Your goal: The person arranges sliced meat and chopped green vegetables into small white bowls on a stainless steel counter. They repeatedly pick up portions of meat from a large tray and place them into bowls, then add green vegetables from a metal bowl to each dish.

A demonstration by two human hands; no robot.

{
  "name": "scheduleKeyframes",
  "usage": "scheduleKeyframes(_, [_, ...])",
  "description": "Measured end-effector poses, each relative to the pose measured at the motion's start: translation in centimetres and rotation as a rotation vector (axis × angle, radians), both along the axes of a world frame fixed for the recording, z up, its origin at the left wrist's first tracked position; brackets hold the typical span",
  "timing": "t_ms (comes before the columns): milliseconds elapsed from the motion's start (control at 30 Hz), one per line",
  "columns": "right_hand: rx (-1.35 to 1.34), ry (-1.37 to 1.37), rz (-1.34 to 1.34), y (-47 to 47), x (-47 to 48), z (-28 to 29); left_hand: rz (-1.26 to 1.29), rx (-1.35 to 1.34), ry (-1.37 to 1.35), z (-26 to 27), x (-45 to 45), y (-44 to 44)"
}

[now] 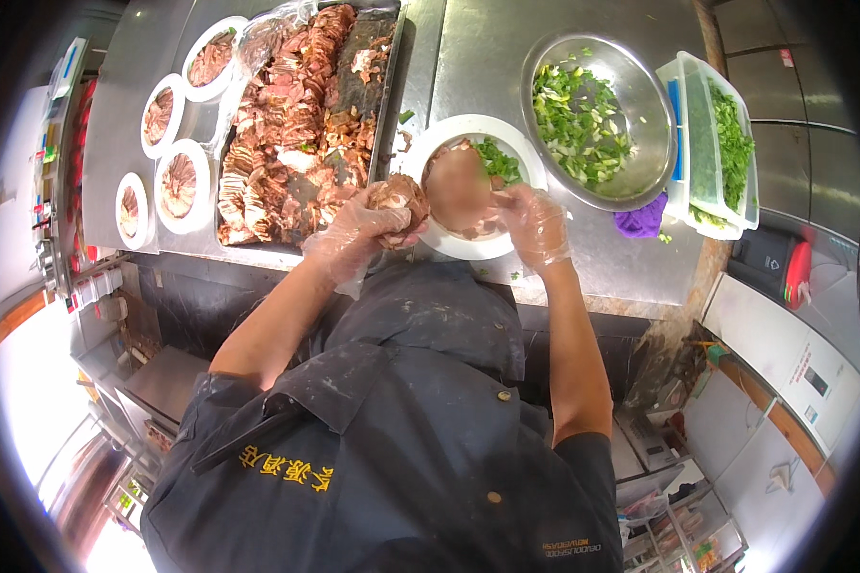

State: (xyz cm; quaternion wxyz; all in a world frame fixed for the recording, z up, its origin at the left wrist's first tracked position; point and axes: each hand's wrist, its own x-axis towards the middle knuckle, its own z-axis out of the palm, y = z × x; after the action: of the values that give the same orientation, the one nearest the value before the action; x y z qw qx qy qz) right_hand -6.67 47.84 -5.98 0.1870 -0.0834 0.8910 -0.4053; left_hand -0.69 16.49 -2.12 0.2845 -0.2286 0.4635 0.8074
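Note:
My left hand [373, 222], in a clear plastic glove, is closed around a bunch of sliced cooked meat [400, 206]. My right hand [534, 220], gloved too, is at the right rim of a white bowl [459, 247]; its fingertips are over the bowl, and whether they pinch anything cannot be told. In the bowl lie meat slices and chopped green herbs [498, 161], with part of the inside blurred. Left of the bowl stands a dark tray [362, 79] with rows of sliced meat [279, 143].
A steel bowl [648, 107] of chopped greens stands at the right, beside a clear plastic container [745, 193] of herbs and a purple cloth [641, 218]. Several white bowls [204, 188] with meat stand at the left, near plastic film [247, 64] on the tray's edge.

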Motion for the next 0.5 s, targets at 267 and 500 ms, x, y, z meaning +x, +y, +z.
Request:
scheduleKeyframes(267, [-0.174,-0.012,-0.004,-0.2,-0.9,-1.2,0.046,0.012,-0.089,-0.8,0.6,0.7])
scheduleKeyframes(500, [0.008,0.232,0.087,-0.9,-1.7,-0.8,0.02,0.01,-0.046,-1.5,0.8,-0.3])
